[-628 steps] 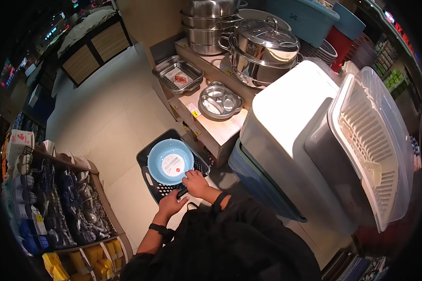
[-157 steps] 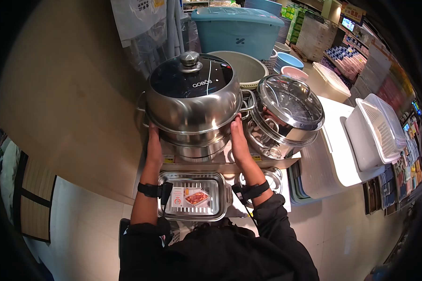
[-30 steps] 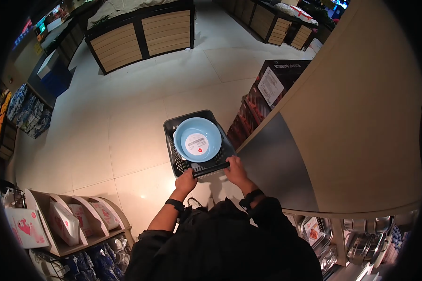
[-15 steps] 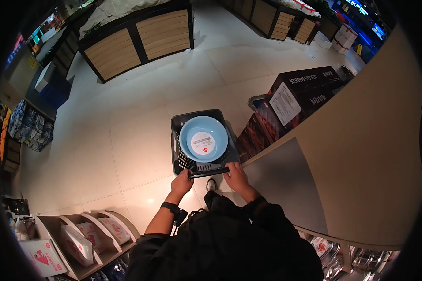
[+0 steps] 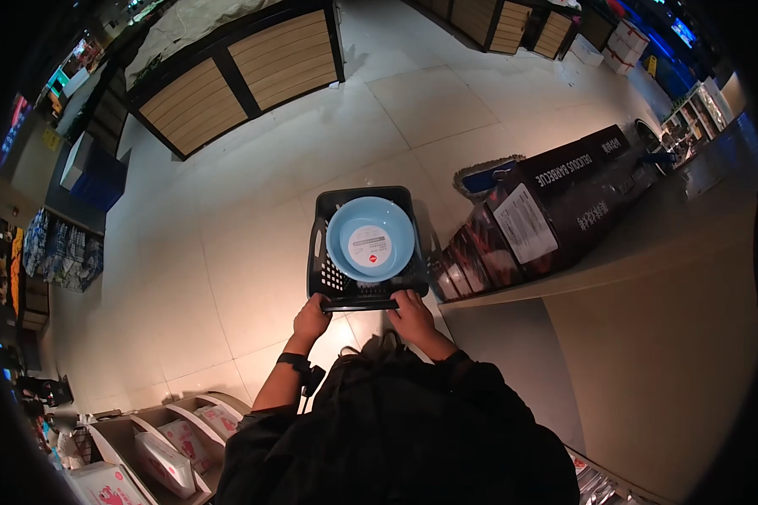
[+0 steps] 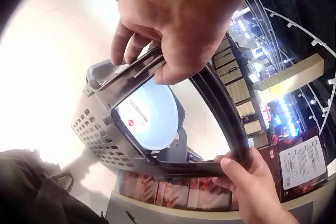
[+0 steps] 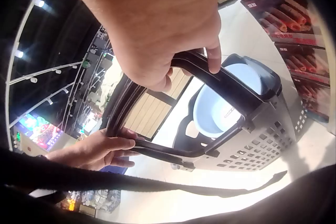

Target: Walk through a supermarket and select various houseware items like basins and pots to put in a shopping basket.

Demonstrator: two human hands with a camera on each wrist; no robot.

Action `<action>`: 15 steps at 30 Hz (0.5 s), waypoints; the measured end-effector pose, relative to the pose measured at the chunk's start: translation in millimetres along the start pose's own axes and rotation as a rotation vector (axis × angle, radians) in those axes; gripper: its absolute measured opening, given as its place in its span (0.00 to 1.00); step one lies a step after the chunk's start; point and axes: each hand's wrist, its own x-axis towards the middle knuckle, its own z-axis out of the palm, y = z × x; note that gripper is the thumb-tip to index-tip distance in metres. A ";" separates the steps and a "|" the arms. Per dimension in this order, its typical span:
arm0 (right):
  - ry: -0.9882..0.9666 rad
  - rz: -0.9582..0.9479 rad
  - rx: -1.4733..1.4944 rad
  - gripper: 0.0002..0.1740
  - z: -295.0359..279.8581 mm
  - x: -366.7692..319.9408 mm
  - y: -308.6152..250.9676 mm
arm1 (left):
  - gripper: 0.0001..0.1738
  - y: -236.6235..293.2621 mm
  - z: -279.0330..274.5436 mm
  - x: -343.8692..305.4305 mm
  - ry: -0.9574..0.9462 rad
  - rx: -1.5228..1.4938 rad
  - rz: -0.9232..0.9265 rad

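Observation:
A dark plastic shopping basket [image 5: 320, 271] with holed sides is in front of me in the head view. Inside lies a light-blue basin [image 5: 391, 220] with a round paper label [image 5: 369, 247] on its bottom. Both hands grip the basket's black handle [image 5: 360, 305]. My left hand [image 5: 312, 318] holds its left end, and in the left wrist view its thumb and fingers curl round the bar. The right hand [image 5: 413, 316] has the other end, its fingers wrapped over the bar in the right wrist view.
Barbecue boxes [image 5: 564, 202] stand close on the right, on a ledge beside the counter wall [image 5: 657, 362]. A blue mop-like object [image 5: 486, 178] lies on the floor behind them. A wood-panelled stand [image 5: 261, 76] is ahead, and a rack [image 5: 164, 446] of packets is at lower left.
Earlier, both hands held a steel steamer pot on a shelf; now they grip the basket handle. Over the last second the basket has advanced along the aisle, and more of the barbecue boxes shows.

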 end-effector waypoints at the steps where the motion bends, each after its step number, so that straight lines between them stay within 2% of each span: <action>1: 0.008 -0.007 0.002 0.18 1.1 5.3 -0.3 | 0.17 0.2 -2.6 7.0 -0.005 0.002 0.000; 5: 0.007 0.029 -0.014 0.18 2.2 32.7 1.9 | 0.17 5.1 -12.0 40.1 0.001 -0.030 0.056; 15: 0.204 0.071 -0.017 0.16 19.3 106.6 24.0 | 0.18 22.1 -31.7 147.2 -0.107 -0.025 0.218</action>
